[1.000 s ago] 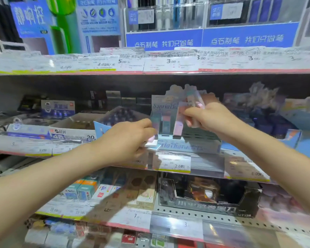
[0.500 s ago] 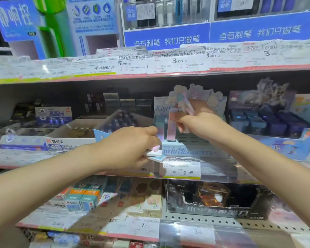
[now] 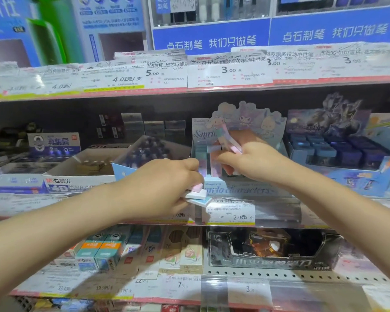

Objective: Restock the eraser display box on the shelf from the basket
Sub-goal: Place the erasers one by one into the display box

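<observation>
Reaching in from the lower left, the left hand (image 3: 164, 188) was clamped on a small stack of erasers (image 3: 196, 194), pink, white and pale blue, held just in front of the eraser display box (image 3: 241, 190) above a price tag (image 3: 231, 211). Beyond it, the right hand (image 3: 252, 158) was inside the box, fingers closed on several long pastel erasers (image 3: 229, 140) fanned upward before the cartoon backing card (image 3: 257, 120). More erasers stood upright in the box's left slots (image 3: 200, 154). The box sat on the middle shelf (image 3: 54, 206).

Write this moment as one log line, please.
left hand: holds flat pastel erasers | right hand: slots pastel stick erasers into cartoon-character cardboard display box
</observation>
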Demonstrator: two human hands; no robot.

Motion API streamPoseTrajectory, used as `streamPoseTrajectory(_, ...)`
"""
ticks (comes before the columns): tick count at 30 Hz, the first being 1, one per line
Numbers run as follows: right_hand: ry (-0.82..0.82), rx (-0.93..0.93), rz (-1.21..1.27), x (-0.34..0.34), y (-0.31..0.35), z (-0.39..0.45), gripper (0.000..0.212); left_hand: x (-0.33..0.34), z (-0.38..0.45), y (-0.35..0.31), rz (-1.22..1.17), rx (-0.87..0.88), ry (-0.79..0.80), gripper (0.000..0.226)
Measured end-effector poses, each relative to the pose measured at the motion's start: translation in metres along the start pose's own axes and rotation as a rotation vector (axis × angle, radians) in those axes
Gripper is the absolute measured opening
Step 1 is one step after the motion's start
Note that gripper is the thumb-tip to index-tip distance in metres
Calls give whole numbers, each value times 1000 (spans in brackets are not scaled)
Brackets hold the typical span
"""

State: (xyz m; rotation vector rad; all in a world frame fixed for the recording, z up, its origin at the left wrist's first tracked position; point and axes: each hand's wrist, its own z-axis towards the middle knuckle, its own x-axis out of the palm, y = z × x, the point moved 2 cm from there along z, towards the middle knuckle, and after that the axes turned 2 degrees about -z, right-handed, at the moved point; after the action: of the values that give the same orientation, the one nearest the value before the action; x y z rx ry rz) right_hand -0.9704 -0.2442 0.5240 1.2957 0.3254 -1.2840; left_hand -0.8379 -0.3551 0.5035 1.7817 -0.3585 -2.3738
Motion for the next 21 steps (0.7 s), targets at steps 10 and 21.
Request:
streamPoseTrajectory(10, -230, -190, 61, -3, -13, -5, 19, 3, -2, 2, 4, 13, -26, 26)
streamPoseTrajectory(21, -63, -219, 220, -2, -15, -14, 26, -6, -1, -6, 10, -45, 49, 24)
